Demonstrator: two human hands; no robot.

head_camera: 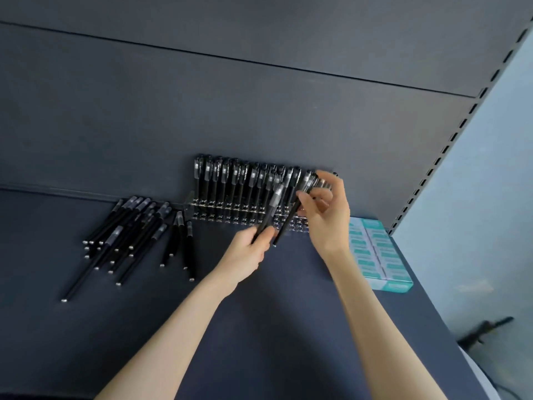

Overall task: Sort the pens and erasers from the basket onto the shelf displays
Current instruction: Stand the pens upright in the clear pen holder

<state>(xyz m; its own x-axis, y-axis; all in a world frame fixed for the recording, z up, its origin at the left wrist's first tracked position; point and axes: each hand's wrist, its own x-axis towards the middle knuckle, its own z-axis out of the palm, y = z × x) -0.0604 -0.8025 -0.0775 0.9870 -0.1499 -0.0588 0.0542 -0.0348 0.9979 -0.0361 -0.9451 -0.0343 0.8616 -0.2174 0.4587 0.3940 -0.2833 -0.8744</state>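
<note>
At rack point(219, 217) | left hand point(247, 251) grips pen point(274, 201) | right hand point(327, 217) pinches second pen point(288, 220)

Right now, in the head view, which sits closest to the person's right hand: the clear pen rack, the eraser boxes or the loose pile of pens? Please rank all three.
1. Clear pen rack: the right hand is at its right end, holding a pen.
2. Eraser boxes: just to that hand's right.
3. Loose pile of pens: far off to the left.
</note>
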